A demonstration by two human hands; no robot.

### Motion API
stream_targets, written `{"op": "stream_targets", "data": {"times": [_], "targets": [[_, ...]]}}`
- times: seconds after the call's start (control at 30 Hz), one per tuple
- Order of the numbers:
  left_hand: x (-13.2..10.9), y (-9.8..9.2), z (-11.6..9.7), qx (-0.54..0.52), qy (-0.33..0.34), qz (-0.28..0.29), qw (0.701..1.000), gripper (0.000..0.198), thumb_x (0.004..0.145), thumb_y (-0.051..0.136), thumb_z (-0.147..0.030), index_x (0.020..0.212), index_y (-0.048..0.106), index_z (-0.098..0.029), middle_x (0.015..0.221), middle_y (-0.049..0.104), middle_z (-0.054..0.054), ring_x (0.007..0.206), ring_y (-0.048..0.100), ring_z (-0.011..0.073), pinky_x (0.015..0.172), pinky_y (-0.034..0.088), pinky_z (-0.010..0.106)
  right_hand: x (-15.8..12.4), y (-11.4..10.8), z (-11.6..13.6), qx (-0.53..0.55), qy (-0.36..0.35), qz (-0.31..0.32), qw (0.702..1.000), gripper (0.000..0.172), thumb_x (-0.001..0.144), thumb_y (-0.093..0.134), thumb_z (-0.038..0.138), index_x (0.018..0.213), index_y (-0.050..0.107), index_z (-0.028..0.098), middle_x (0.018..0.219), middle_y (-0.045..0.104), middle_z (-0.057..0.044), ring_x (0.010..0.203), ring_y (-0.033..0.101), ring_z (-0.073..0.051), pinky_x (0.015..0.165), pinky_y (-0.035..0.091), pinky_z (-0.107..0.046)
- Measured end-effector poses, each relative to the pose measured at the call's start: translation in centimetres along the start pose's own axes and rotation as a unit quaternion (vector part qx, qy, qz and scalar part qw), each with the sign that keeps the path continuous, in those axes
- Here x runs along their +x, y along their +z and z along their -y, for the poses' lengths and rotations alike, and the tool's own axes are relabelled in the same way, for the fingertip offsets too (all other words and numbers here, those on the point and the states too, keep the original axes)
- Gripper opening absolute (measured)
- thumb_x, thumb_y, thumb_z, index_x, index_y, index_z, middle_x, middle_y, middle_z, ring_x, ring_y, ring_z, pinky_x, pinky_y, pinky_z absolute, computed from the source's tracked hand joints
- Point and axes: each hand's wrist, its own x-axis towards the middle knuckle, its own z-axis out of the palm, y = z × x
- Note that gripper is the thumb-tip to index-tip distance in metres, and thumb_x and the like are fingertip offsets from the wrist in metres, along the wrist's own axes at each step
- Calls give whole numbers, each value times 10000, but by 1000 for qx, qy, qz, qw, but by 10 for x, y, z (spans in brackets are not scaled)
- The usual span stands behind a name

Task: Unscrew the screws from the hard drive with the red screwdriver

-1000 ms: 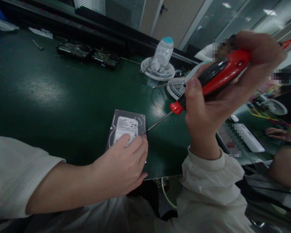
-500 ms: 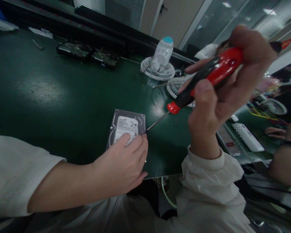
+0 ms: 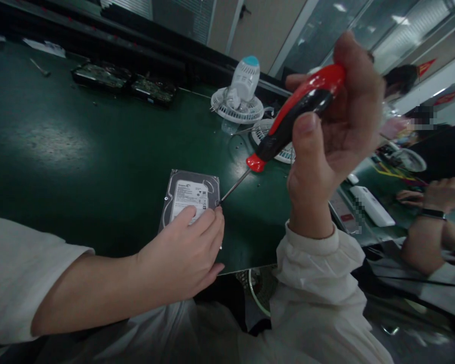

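Observation:
A hard drive [image 3: 191, 188] with a white label lies on the green table near its front edge. Over its near part rests my left hand [image 3: 189, 245], the fingers gripping the drive's right side and hiding its lower portion. My right hand [image 3: 333, 126] is wrapped round the handle of a red and black screwdriver [image 3: 278, 134]. The shaft slants down to the left, its tip at the drive's right edge, close to my left fingertips. Whether the tip sits in a screw is too small to tell.
Two opened drives with bare circuit boards [image 3: 102, 76] lie at the back left. A small white fan [image 3: 244, 83] and a loose fan grille [image 3: 263, 132] stand beyond the screwdriver, with tiny screws around. At right are a white oblong case [image 3: 372, 206] and another person's hands [image 3: 440, 194].
My right hand has rolled the screwdriver handle, so its red and black sides show differently. The tip stays at the drive's edge. The whole view has shifted slightly.

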Motion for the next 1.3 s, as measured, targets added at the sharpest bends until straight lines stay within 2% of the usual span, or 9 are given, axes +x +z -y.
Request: {"op": "stream_targets", "data": {"times": [0.07,0.27,0.37,0.47,0.67,0.83,1.03,1.2,1.3], "targets": [[0,0,0,0,2,2,1000,597,993,431,-429,1272,675,38,1298,675,258,1038,605,320,826,409,445,-1,0,2,-24,12,8,1000,440,1000,293,389,1431,311,301,1590,372,-42,1342,577,-171,1021,596,-302],[1,-1,0,4,3,5,1000,598,994,431,-443,1279,676,23,1308,673,249,1035,601,319,825,401,443,-1,0,-10,-50,-37,-77,995,542,961,430,603,1355,489,235,1397,532,-64,1382,546,-207,1162,508,-341],[1,0,0,5,0,2,1000,597,989,433,-445,1272,681,18,1309,673,246,1039,599,317,828,398,439,4,4,-20,75,-55,-38,995,484,1004,365,516,1437,464,322,1537,479,9,1276,622,-177,1106,544,-354],[1,0,-1,5,-1,2,1000,596,980,444,-449,1271,684,13,1309,676,242,1047,598,318,832,398,437,10,8,-30,203,-143,-61,967,476,950,526,460,1408,539,334,1444,571,16,1185,655,-192,1010,574,-367],[1,-1,-1,8,0,-2,1000,587,986,431,-445,1257,697,2,1298,684,235,1038,603,315,829,400,435,14,8,-33,156,-171,-122,965,487,835,706,486,1271,645,277,1196,659,0,1191,620,-175,1064,536,-360],[0,0,0,8,0,1,1000,596,988,430,-452,1276,685,3,1312,677,235,1045,599,315,834,398,434,12,12,-33,234,-113,-94,961,542,824,707,481,1336,557,388,1410,526,50,1125,664,-151,973,596,-344],[1,0,0,8,5,1,1000,599,988,433,-455,1272,688,7,1304,680,236,1032,596,315,824,392,432,11,10,-35,288,-78,-65,952,358,863,633,407,1210,626,320,1146,627,-5,1057,706,-192,925,594,-385],[1,0,0,9,2,2,1000,595,988,433,-448,1273,688,7,1305,677,239,1038,594,316,825,390,432,9,7,-29,236,-76,-93,964,439,807,733,383,1233,658,302,1208,635,-10,1011,642,-131,727,564,-251],[1,0,0,9,4,-4,1000,584,990,432,-447,1260,700,-4,1299,683,234,1036,595,315,832,388,433,11,8,-30,267,-88,-67,957,460,839,663,404,1290,646,312,1177,677,-18,1033,668,-163,790,585,-303]]}}
